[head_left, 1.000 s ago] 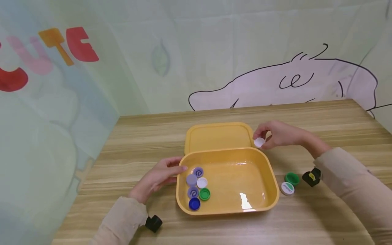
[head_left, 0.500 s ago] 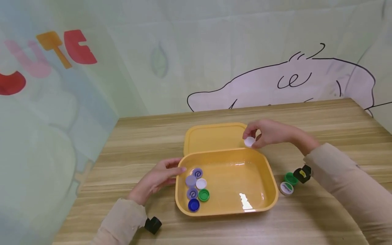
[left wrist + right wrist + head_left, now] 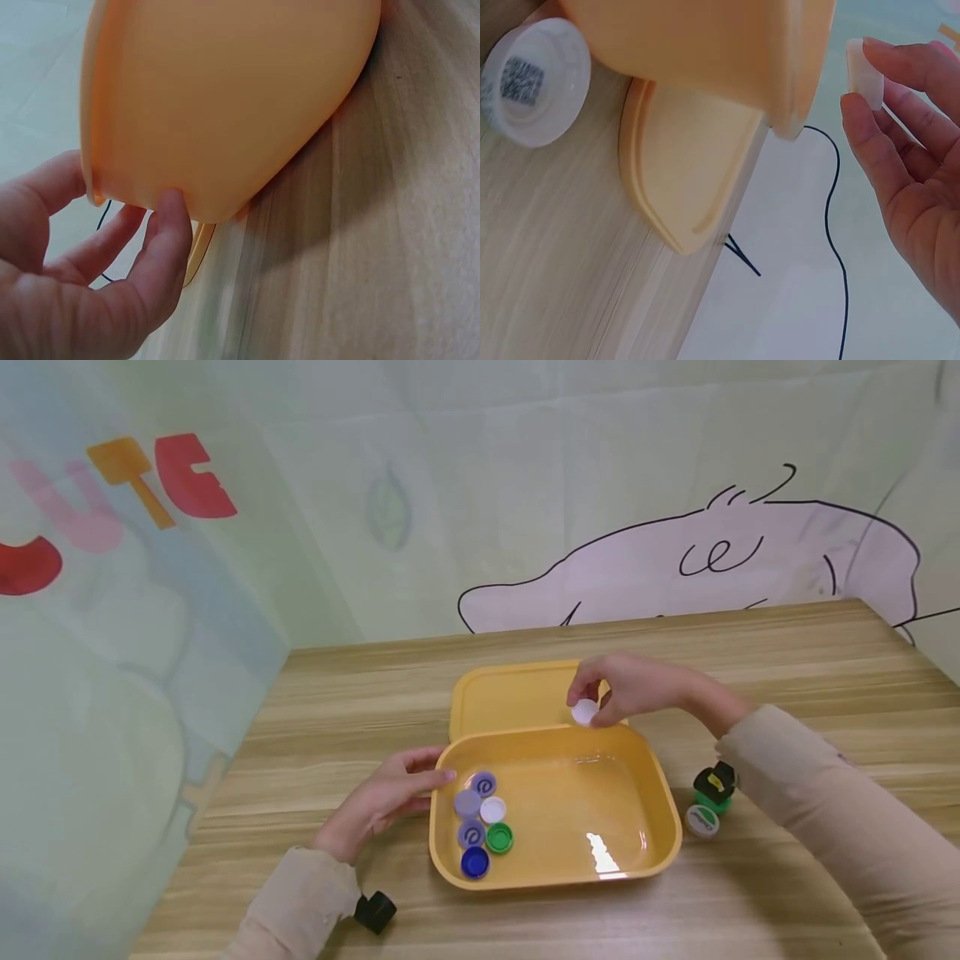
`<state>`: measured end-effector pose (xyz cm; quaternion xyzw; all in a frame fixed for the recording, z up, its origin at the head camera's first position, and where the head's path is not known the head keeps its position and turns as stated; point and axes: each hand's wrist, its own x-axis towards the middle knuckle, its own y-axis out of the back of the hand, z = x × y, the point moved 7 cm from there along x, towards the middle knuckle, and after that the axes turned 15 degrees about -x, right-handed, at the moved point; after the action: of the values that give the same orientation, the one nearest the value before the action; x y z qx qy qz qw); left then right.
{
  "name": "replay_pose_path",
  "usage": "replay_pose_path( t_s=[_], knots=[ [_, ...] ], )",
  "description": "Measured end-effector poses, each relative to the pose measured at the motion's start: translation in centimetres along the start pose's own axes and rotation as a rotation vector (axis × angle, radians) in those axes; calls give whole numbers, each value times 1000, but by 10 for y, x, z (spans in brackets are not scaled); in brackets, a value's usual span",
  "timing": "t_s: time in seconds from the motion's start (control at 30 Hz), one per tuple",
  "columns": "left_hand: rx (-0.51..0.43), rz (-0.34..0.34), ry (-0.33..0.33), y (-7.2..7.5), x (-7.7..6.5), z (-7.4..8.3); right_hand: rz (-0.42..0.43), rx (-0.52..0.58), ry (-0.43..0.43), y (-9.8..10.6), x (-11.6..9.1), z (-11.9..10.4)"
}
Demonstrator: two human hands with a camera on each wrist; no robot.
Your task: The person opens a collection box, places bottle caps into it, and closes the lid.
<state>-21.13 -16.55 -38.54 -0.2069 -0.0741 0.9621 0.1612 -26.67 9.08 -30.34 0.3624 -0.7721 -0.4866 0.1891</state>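
Note:
My right hand [image 3: 630, 687] pinches a white bottle cap [image 3: 584, 712] between thumb and fingers, above the back rim of a yellow plastic box [image 3: 667, 777]. The same cap [image 3: 865, 75] is seen edge-on in the right wrist view. On the box's left side my left hand [image 3: 390, 793] holds the rim, thumb over it and fingers against the outer wall [image 3: 225, 97]. Inside, along the left, lie several caps: purple ones [image 3: 468, 803], a white one [image 3: 492, 810], a green one [image 3: 499, 837] and a dark blue one [image 3: 475, 862].
A flat yellow lid [image 3: 510, 697] lies behind the box, partly under my right hand. Right of the box, a white cap with green print [image 3: 702, 821] sits beside a green cap [image 3: 712, 804], which the black wrist camera [image 3: 715, 782] partly hides. A printed cloth [image 3: 420, 485] hangs behind the table.
Carrying the white bottle cap, my right hand has moved left, from beside the lid's right end to over the box's back rim. My left hand keeps its hold on the box.

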Motion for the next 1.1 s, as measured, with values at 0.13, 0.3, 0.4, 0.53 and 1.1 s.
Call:
replay_pose_path(
  t_s=[0.13,0.3,0.4,0.53,1.1],
  knots=[
    [-5,-1,-2,0,0,0,-5,-16,10,-2,6,-6],
    [-4,-1,-2,1,0,0,-26,-22,30,-6,13,-14],
    [-3,-1,-2,1,1,-1,-41,-26,48,-9,17,-19],
    [-1,1,-2,2,1,-1,-56,-36,70,-12,22,-25],
    [3,10,-1,3,3,-3,-68,-39,107,-12,32,-43]
  ],
)
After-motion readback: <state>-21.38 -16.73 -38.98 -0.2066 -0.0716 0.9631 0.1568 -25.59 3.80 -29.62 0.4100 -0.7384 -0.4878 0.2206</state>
